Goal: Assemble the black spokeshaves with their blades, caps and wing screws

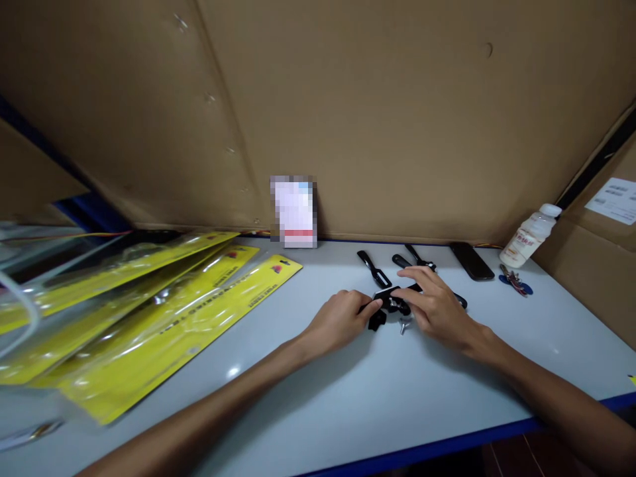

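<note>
A black metal tool piece (390,299) with a bright edge is pinched between the thumb and fingers of my left hand (342,317). Over its right side reaches my right hand (433,306), fingers apart, one fingertip touching the piece. A black handle end (460,301) shows behind the right hand; whether it joins the piece is hidden. Just below the hands lie a silver wing screw (404,326) and a small black part (377,322). Beyond them on the table is a black handle with a slotted end (376,268), and to its right several black handled parts (417,258).
Yellow blister packs (199,331) overlap on the left of the table (308,411). A blurred upright card or screen (297,213) leans on the cardboard wall (377,119). At the right are a dark phone (472,261), a bottle (530,235) and a bunch of keys (515,280).
</note>
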Tool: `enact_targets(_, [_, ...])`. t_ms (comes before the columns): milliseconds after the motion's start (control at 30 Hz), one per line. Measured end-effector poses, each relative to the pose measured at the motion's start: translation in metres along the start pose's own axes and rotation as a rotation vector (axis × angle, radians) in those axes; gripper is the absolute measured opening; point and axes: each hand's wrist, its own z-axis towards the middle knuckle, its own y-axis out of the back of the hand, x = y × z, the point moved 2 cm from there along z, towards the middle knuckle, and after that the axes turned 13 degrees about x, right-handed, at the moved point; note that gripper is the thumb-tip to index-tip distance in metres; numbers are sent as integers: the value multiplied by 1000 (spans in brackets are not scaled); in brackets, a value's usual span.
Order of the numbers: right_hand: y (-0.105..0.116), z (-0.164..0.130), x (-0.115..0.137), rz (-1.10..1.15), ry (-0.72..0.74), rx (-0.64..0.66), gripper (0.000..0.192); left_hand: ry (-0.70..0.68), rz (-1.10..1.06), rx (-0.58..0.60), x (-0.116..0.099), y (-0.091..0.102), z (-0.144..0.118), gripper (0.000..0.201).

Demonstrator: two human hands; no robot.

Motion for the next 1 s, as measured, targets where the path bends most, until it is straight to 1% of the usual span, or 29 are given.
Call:
enact_targets(67, [0, 0, 1, 19, 44, 14, 42, 0, 14, -1, 0, 0, -1, 45])
enact_targets(133, [0, 0, 1, 35, 71, 24, 38, 3, 20, -1, -2, 1, -2, 44])
enact_targets(233, [-1, 0, -1, 18, 9, 15, 36, 32, 7, 9, -4, 2, -3, 45])
enact_targets(333, [-3, 0, 0, 17, -27, 20, 38, 47, 11, 20, -4, 2, -3, 45])
enact_targets(433, [-8, 0, 5, 50, -28, 41, 27, 15, 54, -1, -2, 0, -1, 45])
enact_targets(500, [-12, 0, 8, 52, -54, 41, 20, -2, 98, -25, 0, -2, 0, 45])
enact_targets(633, [-16, 1, 10, -19, -97, -16, 14, 7, 181, -66, 2, -7, -1, 45])
enact_targets(733, [-18, 2, 9, -84, -78, -3, 14, 19, 210, -83, 2, -8, -1, 44])
enact_targets(800, [-20, 2, 7, -87, -60, 14, 16, 24, 213, -82, 1, -8, -1, 44])
enact_targets(1000, [-27, 2, 0, 41, -19, 1, 21, 3, 220, -75, -2, -6, -6, 53])
